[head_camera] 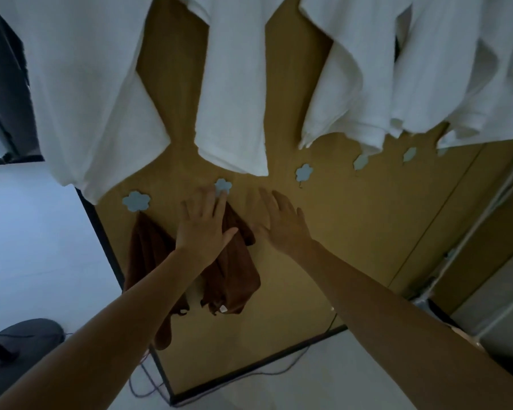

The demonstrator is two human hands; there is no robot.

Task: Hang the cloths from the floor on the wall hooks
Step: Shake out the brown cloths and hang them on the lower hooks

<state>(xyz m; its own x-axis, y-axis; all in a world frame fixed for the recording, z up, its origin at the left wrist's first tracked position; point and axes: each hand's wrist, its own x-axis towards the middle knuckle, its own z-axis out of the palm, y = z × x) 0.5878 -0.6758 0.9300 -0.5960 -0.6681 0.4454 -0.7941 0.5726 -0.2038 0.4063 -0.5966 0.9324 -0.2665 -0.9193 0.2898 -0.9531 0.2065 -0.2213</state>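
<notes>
Two brown cloths hang on a yellow-brown wall panel [353,217]. One cloth [148,247] hangs under the leftmost pale blue flower hook [136,200]. The other cloth [234,273] hangs under the second flower hook [223,185]. My left hand [206,224] lies flat with straight fingers over the top of that second cloth, fingertips reaching the hook. My right hand [279,223] is spread flat against the panel just right of the cloth, holding nothing.
More flower hooks [304,172] run to the right along the panel. Large white towels [234,84] hang above them. Cables [148,380] lie on the pale floor by the panel's black frame. A dark round base [21,347] stands at lower left, shelving at right.
</notes>
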